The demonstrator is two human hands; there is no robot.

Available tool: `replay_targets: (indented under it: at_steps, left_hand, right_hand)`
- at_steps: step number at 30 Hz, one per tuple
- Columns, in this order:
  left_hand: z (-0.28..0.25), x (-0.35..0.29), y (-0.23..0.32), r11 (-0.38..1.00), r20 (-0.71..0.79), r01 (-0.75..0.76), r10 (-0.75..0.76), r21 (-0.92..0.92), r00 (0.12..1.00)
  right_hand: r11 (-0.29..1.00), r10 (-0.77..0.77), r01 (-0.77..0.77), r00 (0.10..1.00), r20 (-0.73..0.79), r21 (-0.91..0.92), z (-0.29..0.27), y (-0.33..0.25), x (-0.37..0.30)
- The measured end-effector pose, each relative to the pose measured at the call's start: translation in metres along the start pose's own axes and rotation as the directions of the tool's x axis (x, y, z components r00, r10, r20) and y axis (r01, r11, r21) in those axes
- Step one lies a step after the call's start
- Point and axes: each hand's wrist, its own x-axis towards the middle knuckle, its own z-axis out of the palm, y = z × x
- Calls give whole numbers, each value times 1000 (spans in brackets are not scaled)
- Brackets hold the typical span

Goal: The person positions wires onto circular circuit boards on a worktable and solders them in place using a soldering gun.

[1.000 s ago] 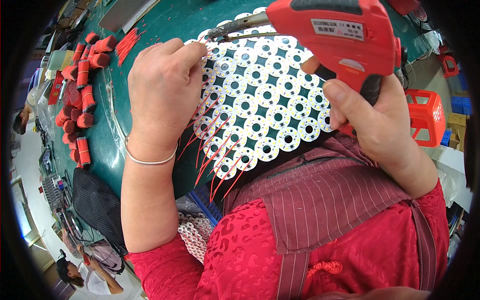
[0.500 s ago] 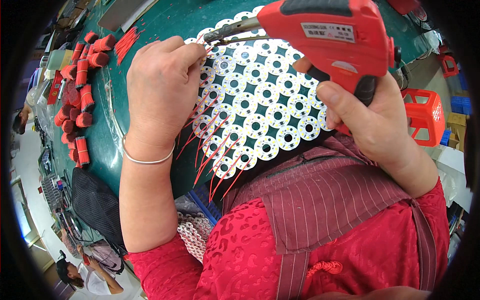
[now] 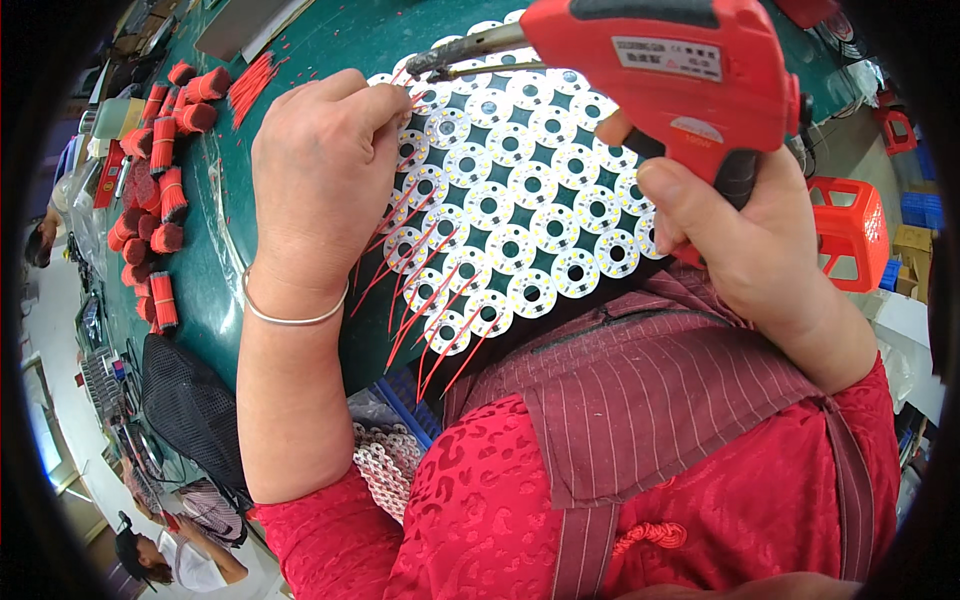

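Discs [image 3: 533,201]: set in staggered rows as 1 slanting sheet on the green table [image 3: 340,40], close in front of the apron [image 3: 650,410], partly covered at upper right by the gun [image 3: 690,80]. White and ring-shaped, each with a hole at the middle and small yellow dots around it. Lie rim to rim, with green showing through the gaps. Along the left and lower left edge, bear thin red wires [image 3: 464,366], slanting down and left past the rims.

Gun: red with black parts, points left over the sheet. Ends in a dark, crusted tip [image 3: 430,65] at the sheet's upper left, just beside the left fingertips. Cannot tell whether touching a disc.

Right hand [image 3: 720,215]: wrapped around the gun's handle, thumb on the near side.

Left hand [image 3: 325,170]: curled closed, knuckles up, thumb and forefinger pinched together at the sheet's upper left edge. Shows a bit of red at the fingertips; cannot tell exactly what is between. Wears 1 thin bangle [image 3: 297,321] at the wrist.

Farther left on the table: red wire bundles [image 3: 170,195] in a ragged column, loose strands [image 3: 255,88] near the top. Nearer: a black mesh bag [image 3: 190,405].

Well apart, at right: a red stool [image 3: 848,235]. At lower left: a co-worker [image 3: 190,555] in white.
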Motion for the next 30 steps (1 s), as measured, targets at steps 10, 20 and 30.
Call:
replay_targets:
  at_steps: [10, 20, 30]
  left_hand:
    - [1, 0, 2, 1000, -14, 23, -23, -6, 1000]
    - [0, 6, 1, 992, -152, -128, 129, 18, 980]
    - [0, 3, 4, 993, -83, -116, 114, -21, 990]
  right_hand:
    - [996, 75, -74, 997, -19, 44, -5, -5, -6]
    - [995, 79, -77, 997, -25, 57, -10, -7, -12]
    - [995, 80, -78, 996, -27, 54, -10, -5, -12]
